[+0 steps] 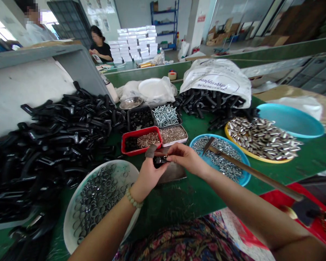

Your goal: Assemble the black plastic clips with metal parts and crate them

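Observation:
My left hand is closed around a short black plastic part, held above the green bench. A grey finger cover sits on one of its fingers, and a beaded bracelet circles the wrist. From the other side my right hand meets the part with thumb and forefinger pinched at its end. Something small and shiny shows at those fingertips, too small to name. Under the hands lies a flat metal plate. Just beyond stands a red tray with small copper-coloured and black pieces.
Metal rings fill a white basin at left, beside heaped black handles. A hammer lies across a blue basin of small metal pieces. Screws, a yellow tray of metal sleeves and a white sack stand behind.

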Available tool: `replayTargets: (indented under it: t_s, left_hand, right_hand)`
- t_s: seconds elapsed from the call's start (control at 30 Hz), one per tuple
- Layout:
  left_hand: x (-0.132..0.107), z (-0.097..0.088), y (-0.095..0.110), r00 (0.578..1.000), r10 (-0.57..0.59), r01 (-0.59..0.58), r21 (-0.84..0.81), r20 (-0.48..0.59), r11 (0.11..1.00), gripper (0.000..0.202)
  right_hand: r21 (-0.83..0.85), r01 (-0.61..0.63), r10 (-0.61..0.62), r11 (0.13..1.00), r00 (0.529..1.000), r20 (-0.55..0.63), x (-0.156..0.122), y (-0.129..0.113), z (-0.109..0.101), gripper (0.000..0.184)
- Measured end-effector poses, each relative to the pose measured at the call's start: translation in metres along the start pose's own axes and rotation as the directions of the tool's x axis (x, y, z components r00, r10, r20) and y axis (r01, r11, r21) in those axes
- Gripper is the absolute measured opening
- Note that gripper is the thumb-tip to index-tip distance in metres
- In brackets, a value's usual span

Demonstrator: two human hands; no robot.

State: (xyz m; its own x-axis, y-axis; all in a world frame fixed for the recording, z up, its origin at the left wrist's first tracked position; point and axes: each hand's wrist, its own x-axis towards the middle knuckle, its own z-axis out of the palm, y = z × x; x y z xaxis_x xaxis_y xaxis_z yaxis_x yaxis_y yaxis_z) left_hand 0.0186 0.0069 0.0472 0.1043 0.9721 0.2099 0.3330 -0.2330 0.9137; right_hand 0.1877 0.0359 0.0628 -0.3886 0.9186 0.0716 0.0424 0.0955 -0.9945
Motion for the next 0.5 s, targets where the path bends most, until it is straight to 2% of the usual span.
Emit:
replayTargets:
  t_s: [0.13, 0.23, 0.3, 0.4, 0.43, 0.47, 0.5]
  left_hand:
    - [-0.001, -0.001, -0.005, 1.000, -0.001, 0.001, -0.026, 0.008, 1.000, 0.062]
    - [0.003, 0.000, -0.008, 0.998, -0.038, 0.039, -0.021, 0.059, 0.999, 0.051]
    - [0.011, 0.001, -0.008, 0.985, -0.086, 0.087, -0.003, 0.150, 0.996, 0.039]
    - [0.027, 0.001, -0.003, 0.933, -0.178, 0.213, -0.082, 0.314, 0.974, 0.023]
    - [0.031, 0.000, 0.000, 0.914, -0.214, 0.277, -0.145, 0.344, 0.950, 0.022]
    - [0.034, -0.003, 0.002, 0.899, -0.254, 0.343, -0.213, 0.356, 0.915, 0.023]
    - [0.035, -0.006, 0.004, 0.890, -0.297, 0.398, -0.272, 0.347, 0.876, 0.024]
  right_hand:
    - [-0.110, -0.006, 0.004, 0.994, 1.000, -0.019, 0.001, 0.006, -0.007, 0.016]
    - [-0.269, 0.014, -0.015, 0.963, 1.000, -0.003, -0.002, -0.001, -0.008, 0.010]
    - [-0.480, 0.131, -0.110, 0.867, 0.991, 0.071, 0.001, -0.012, -0.006, 0.007]
    - [-0.647, 0.365, -0.197, 0.669, 0.927, 0.318, 0.024, -0.023, -0.012, 0.017]
    - [-0.701, 0.355, -0.174, 0.619, 0.932, 0.318, 0.037, -0.022, -0.021, 0.020]
    - [-0.766, 0.291, -0.140, 0.573, 0.956, 0.259, 0.052, -0.018, -0.035, 0.023]
    - [-0.851, 0.146, -0.100, 0.504, 0.989, 0.111, 0.068, -0.012, -0.052, 0.026]
